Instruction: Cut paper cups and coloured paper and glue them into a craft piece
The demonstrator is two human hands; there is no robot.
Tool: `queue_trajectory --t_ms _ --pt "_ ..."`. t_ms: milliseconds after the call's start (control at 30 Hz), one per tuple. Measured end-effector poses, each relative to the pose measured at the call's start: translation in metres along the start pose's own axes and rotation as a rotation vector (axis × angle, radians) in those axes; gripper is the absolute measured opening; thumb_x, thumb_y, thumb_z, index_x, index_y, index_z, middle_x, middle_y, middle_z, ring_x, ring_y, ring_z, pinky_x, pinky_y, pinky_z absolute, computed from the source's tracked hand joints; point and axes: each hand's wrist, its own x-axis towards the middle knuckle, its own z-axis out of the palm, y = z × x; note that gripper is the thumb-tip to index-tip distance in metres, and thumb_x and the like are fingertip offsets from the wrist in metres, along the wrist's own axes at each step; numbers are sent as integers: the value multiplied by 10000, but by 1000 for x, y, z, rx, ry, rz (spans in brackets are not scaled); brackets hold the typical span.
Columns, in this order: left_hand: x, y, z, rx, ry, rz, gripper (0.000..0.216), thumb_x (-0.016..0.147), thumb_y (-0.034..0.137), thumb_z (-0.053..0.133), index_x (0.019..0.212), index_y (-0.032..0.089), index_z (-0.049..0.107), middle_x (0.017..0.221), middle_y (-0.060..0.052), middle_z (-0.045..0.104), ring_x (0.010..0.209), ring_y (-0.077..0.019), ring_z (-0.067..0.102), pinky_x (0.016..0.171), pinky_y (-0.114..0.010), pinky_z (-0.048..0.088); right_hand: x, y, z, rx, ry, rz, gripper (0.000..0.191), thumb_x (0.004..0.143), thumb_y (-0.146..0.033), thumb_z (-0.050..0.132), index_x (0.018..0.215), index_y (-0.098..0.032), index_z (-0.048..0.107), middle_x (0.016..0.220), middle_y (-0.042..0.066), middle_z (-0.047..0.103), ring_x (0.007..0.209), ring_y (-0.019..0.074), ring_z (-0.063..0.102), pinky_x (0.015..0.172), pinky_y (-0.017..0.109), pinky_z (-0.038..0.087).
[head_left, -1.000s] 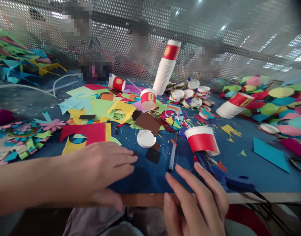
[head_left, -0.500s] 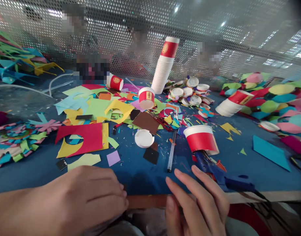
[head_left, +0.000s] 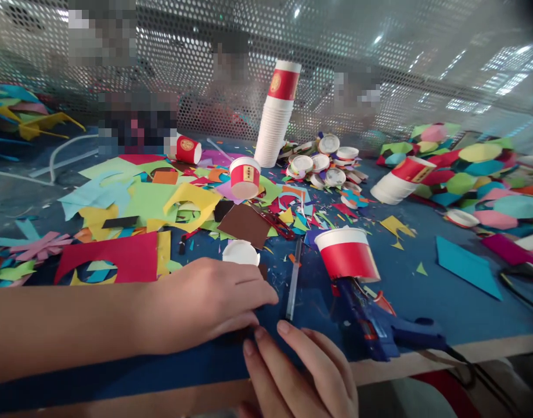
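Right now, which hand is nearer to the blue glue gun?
The right hand. It is just left of the blue glue gun, nearer the table edge and not touching it; the left hand is farther off to the left.

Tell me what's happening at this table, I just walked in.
Someone has their left hand and right hand close together near the front edge of a blue table; whether the fingers hold anything small isn't clear. A pen lies just beyond the fingertips, and a white disc is partly hidden behind the left hand. To the right, a blue glue gun lies by a red-and-white cup. Cut coloured paper and a leaning cup stack are farther back.
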Motion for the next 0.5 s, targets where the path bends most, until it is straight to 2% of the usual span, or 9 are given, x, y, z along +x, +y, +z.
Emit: queue_trajectory --t_ms 67,167,233,333,400,500 --pt "-5 -1 -2 56 78 46 195 1013 207 445 1111 187 612 981 -36 690 859 -152 663 741 -238 515 2 1 1 -5 -31 -1 458 1041 -359 357 863 -233 761 843 -74 795 925 158 634 915 318 454" --pt "-13 -2 -5 129 159 83 240 1017 167 389 1072 187 621 972 -45 720 846 -160 676 740 -261 517 2 3 1 -20 -42 10 406 1016 -226 387 883 -246 770 907 -97 797 967 159 634 929 328 445" --pt "-19 -3 -6 170 140 74 253 1010 156 379 1076 194 620 968 -38 740 819 -157 685 709 -264 521 0 5 1 -41 -99 -22 373 983 -153 422 907 -253 774 953 -107 794 1007 163 631 932 330 442" --pt "-25 -1 -5 223 133 73 247 1005 173 396 1081 193 630 1017 -35 758 790 -160 694 671 -279 534 -1 7 1 -69 -175 -61 335 974 -149 458 940 -251 775 992 -104 789 1042 172 628 934 332 442" --pt "-25 1 -5 244 146 75 243 1002 180 409 1063 182 644 1028 -39 762 770 -166 695 654 -292 538 -1 7 3 -60 -161 -49 319 976 -154 471 923 -244 773 981 -100 790 1034 166 635 949 328 444" --pt "-23 5 -6 285 136 81 301 1020 207 366 1008 182 666 951 -31 770 726 -170 689 603 -302 519 -1 4 7 -2 -60 28 346 985 -156 468 803 -234 751 875 -95 792 980 141 654 982 306 447"
